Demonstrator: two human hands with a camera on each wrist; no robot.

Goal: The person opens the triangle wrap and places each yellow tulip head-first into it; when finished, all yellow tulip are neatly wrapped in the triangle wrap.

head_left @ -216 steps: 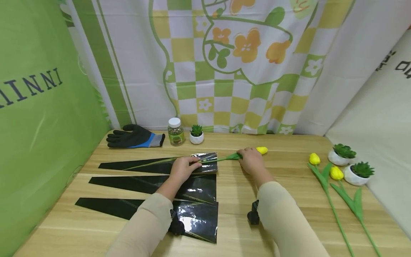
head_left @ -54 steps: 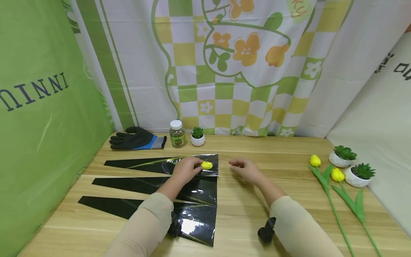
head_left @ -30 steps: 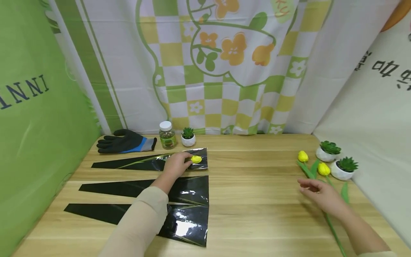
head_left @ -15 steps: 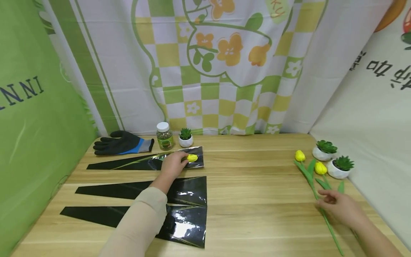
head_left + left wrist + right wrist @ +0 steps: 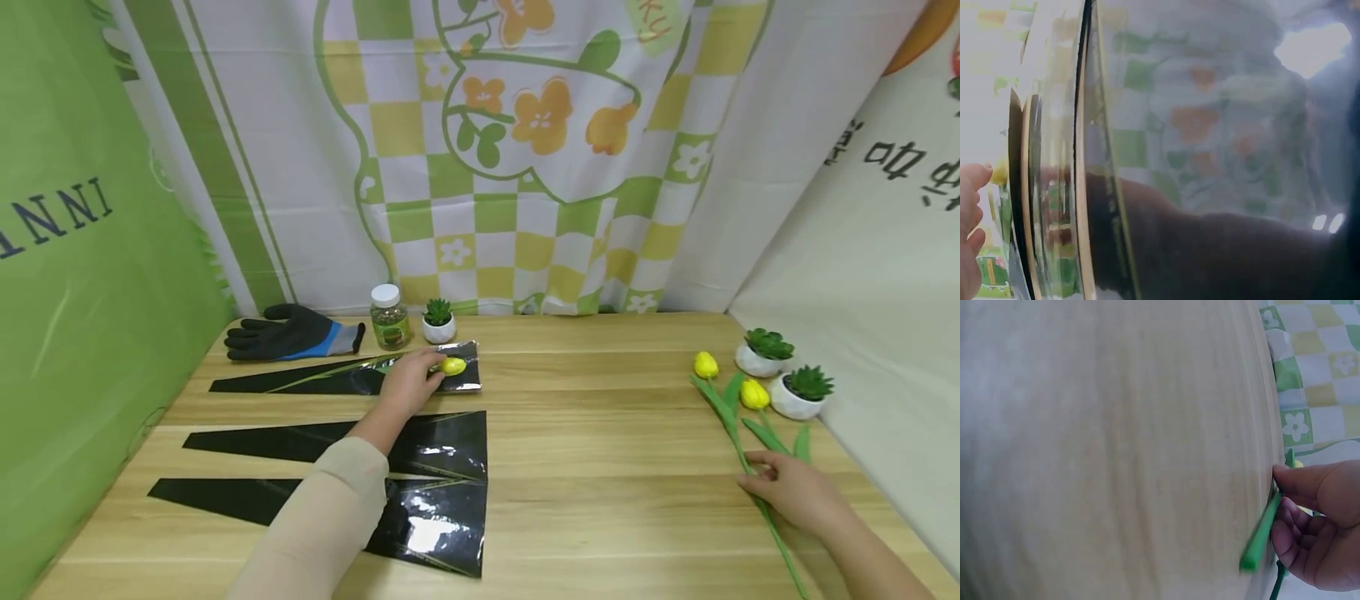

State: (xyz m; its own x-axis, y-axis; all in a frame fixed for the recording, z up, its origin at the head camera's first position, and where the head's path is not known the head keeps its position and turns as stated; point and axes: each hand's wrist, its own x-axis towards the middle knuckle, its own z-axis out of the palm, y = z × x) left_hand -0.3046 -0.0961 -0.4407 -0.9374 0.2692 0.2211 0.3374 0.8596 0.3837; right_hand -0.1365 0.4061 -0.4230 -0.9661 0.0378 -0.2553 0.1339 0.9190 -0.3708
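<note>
while the left hand (image 5: 408, 383) reaches over the rearmost black sheet (image 5: 300, 382), its thumb and index finger pinch one yellow tulip (image 5: 453, 367) just below the bloom. that bloom shows at the sheet's wide end; i cannot tell whether it lies on top or under a glossy layer. in the left wrist view a shiny dark surface fills most of the space, the fingertips at the edge beside a blurred yellow patch. well apart, over on the right of the table (image 5: 585, 433), the right hand (image 5: 791, 492) holds a second tulip (image 5: 706, 365) by its green stem, thumb against curled fingers, below the leaves. a third tulip (image 5: 754, 395) lies just beside it, part of its stem hidden by the hand. the middle sheet (image 5: 450, 442) and the front sheet (image 5: 442, 521) lie nearer the person, partly covered by the left forearm. along the back stand a white-capped jar (image 5: 390, 321) and a small potted plant (image 5: 438, 321), with a dark glove (image 5: 288, 333) lying to their left.
</note>
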